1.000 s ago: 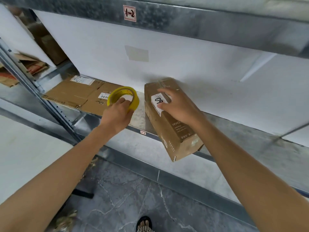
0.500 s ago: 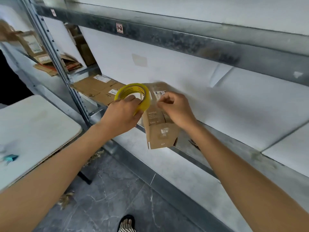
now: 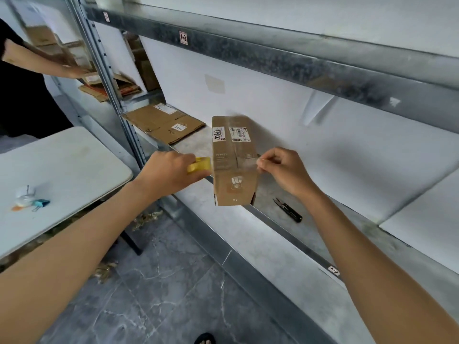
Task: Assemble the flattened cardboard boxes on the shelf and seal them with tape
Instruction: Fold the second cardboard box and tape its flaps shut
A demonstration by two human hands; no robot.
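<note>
A small assembled cardboard box (image 3: pixel 233 170) with white labels stands on the metal shelf (image 3: pixel 285 219), its near end jutting over the shelf's front edge. My left hand (image 3: pixel 169 170) grips a yellow tape roll (image 3: pixel 200 164) just left of the box. A strip of clear tape (image 3: pixel 246 161) runs from the roll across the box's top. My right hand (image 3: pixel 283 170) pinches the tape's free end at the box's right edge. Flattened cardboard boxes (image 3: pixel 164 122) lie further left on the same shelf.
Small black scissors (image 3: pixel 288 209) lie on the shelf right of the box. A white table (image 3: pixel 57 175) with a blue binder clip (image 3: pixel 41 203) stands at left. Another person's arm (image 3: pixel 42 63) reaches into the neighbouring shelf bay, over more flattened cardboard (image 3: pixel 109 88).
My left hand lowered the roll to the box's left side and my right hand drew tape across the top to the right edge. The view shifted right, bringing scissors and the other person into sight.
</note>
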